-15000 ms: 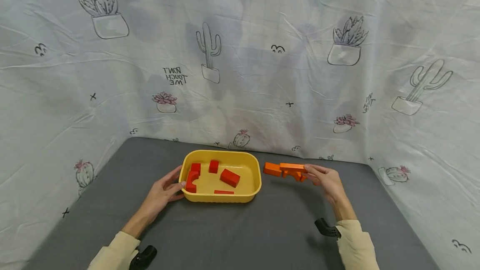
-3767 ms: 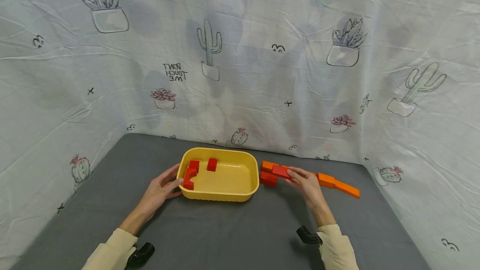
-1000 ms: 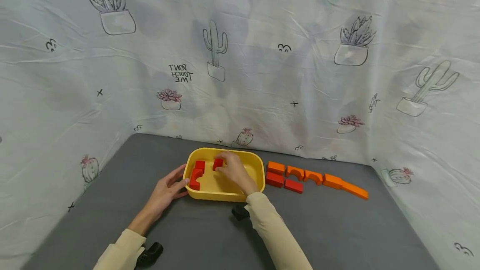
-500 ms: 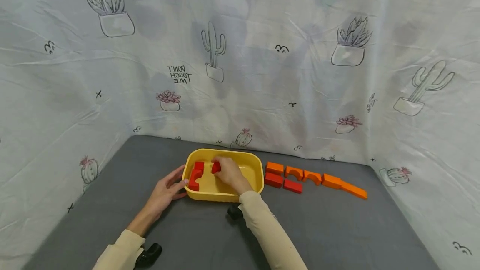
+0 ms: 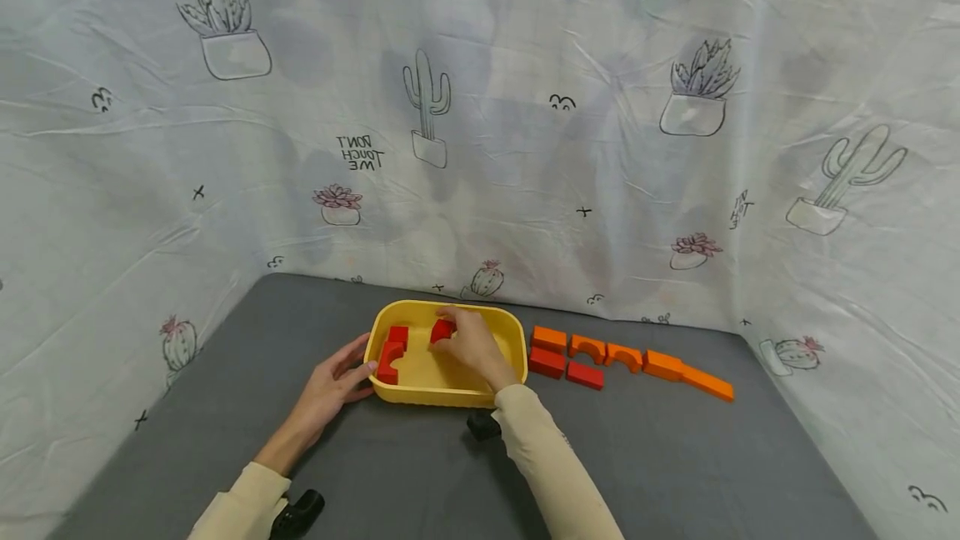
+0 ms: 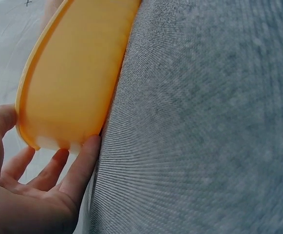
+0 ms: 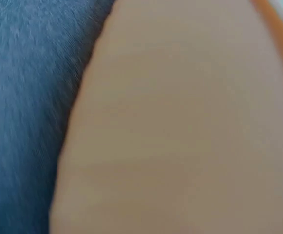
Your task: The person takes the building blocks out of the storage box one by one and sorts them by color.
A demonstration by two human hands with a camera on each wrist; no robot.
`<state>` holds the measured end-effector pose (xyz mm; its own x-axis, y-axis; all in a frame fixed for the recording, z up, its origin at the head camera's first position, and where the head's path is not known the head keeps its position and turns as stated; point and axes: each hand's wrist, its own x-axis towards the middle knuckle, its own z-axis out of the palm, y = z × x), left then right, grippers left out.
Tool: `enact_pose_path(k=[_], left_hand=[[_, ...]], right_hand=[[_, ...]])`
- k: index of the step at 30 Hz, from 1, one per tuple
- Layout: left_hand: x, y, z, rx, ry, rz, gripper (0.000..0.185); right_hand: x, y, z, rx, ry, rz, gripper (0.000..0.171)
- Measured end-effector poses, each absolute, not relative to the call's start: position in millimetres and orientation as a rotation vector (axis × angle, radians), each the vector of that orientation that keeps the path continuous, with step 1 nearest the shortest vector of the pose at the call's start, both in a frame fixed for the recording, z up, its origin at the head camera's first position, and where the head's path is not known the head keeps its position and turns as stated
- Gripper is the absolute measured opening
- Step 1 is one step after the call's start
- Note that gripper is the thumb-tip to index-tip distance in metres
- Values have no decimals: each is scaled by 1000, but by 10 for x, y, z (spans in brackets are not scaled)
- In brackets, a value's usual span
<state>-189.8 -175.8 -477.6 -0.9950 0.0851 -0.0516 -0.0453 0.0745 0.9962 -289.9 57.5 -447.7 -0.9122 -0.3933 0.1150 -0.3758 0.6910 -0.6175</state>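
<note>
Pale cloth [image 5: 510,182] printed with potted plants fills the upper frame and both sides; a grey table [image 5: 405,473] spans the lower half. A yellow tray [image 5: 438,397] sits at lower centre, its front right corner partly blocked by a cream sleeve [image 5: 555,461]. The left hand [image 5: 330,383] holds its left end, thumb over the rim, fingers outside. The right hand [image 5: 472,348] pinches 1 red block [image 5: 442,330] within the tray, fingers nearly closed and partly covering it. At lower right, 5 orange pieces [image 5: 663,366] form a row, with 2 red pieces [image 5: 547,362] before them. Inside the tray's left end lie 1 red arch [image 5: 386,367] and 1 red cube [image 5: 398,336].
</note>
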Motion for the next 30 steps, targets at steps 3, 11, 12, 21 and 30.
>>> enact_pose_path(k=[3, 11, 12, 21, 30], left_hand=[[-1907, -1755, -4779, 40, 2236, 2066, 68], [-1924, -1751, -4806, 44, 2254, 2063, 67], [-1924, -1747, -4812, 46, 2251, 2063, 67], [-1925, -1740, -4829, 54, 2237, 2079, 68], [-1928, -1763, -4818, 38, 2248, 2061, 70]], right_hand=[[-2894, 672, -4416, -657, 2884, -1117, 46], [-2873, 874, -4330, -664, 2893, -1150, 40], [-2864, 899, -4333, -674, 2891, -1158, 40], [-2680, 1353, -4290, -859, 2824, -1467, 40], [-2439, 2257, -4124, -851, 2938, -1296, 44]])
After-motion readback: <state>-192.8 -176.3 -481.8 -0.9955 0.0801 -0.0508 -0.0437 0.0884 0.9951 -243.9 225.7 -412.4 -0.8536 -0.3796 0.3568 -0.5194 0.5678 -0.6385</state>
